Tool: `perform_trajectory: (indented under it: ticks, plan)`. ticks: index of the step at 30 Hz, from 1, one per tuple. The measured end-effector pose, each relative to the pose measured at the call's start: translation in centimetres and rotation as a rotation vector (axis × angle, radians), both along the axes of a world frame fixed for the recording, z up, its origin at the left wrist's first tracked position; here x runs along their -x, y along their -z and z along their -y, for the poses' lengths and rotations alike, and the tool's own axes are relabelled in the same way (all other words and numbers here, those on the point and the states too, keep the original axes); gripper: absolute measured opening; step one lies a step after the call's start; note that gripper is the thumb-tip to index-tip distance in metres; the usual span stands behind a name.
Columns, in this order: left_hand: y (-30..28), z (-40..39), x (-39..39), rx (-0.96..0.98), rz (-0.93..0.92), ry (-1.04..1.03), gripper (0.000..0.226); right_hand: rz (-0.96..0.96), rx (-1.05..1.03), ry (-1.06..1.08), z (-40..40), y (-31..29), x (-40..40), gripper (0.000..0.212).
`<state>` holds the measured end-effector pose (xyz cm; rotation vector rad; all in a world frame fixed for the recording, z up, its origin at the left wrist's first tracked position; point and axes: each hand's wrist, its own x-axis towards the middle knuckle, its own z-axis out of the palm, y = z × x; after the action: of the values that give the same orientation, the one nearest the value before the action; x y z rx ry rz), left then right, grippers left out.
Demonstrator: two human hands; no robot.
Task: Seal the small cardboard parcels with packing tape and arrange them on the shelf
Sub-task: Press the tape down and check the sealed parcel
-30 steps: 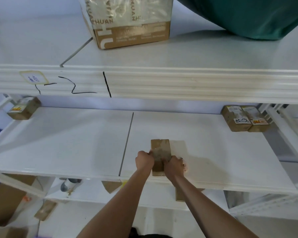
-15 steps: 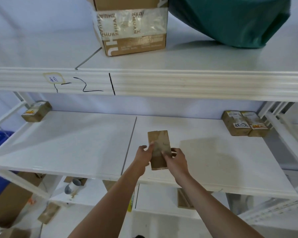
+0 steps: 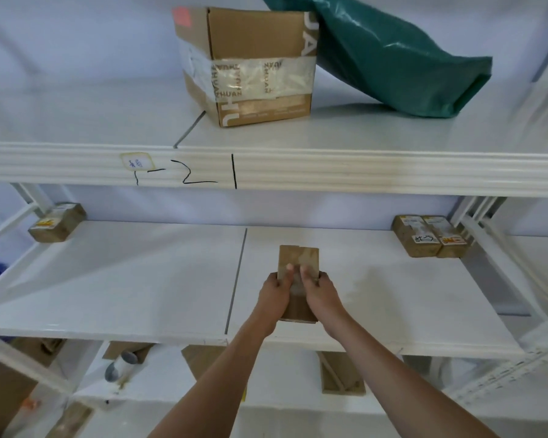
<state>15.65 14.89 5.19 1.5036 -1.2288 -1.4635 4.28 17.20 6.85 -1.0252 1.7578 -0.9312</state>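
Both hands grasp one small parcel (image 3: pixel 299 273) over the middle shelf (image 3: pixel 140 279), near its front edge: the left hand (image 3: pixel 274 290) and right hand (image 3: pixel 320 295) clamp its sides, thumbs pressing on top (whether it rests on the board is unclear). The person would do well to set it flat and square, perhaps aligned with the labelled parcels (image 3: pixel 431 237) at far right.

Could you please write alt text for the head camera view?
Both hands, left hand and right hand, hold a small cardboard parcel over the middle shelf. Three more parcels sit at its back corners.
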Motion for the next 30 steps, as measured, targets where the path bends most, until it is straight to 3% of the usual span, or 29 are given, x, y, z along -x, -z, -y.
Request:
perform_trajectory:
  ticks: [4,8,12,14,17,20,24,30]
  plan:
    - [-1.2,-0.8,-0.7,-0.004,0.036,-0.047,0.064,-0.046,0.040,0.043,-0.6,-1.3,-1.6,0.061]
    - [-1.8,-1.0,-1.3,0.043,0.119,-0.044,0.064,-0.051,0.026,0.057,-1.0,-1.7,-2.9,0.058]
    - [-1.8,-1.1,-1.9,0.007,0.062,-0.024,0.066,-0.044,0.039,0.085,-1.4,-2.0,-3.3,0.056]
    - [-1.3,-1.2,-2.4,-0.054,-0.016,0.013,0.067,0.031,-0.001,0.106,-1.6,-1.8,-3.3,0.057]
    - [-1.8,-1.1,-3.0,-0.133,-0.118,0.040,0.064,0.265,-0.089,0.122,-1.9,-2.1,-2.7,0.079]
    - [-2.7,-1.0,-3.3,-0.081,-0.060,0.003,0.062,0.446,-0.044,-0.032,-2.8,-3.5,-1.3,0.051]
    - [-3.7,-1.3,-3.2,-0.047,-0.054,-0.009,0.060,0.400,-0.006,-0.184,-3.2,-4.6,-0.1,0.037]
    - [-5.0,-0.6,-2.1,0.017,-0.031,-0.002,0.062,0.335,0.021,-0.141,-2.1,-5.7,0.6,0.035]
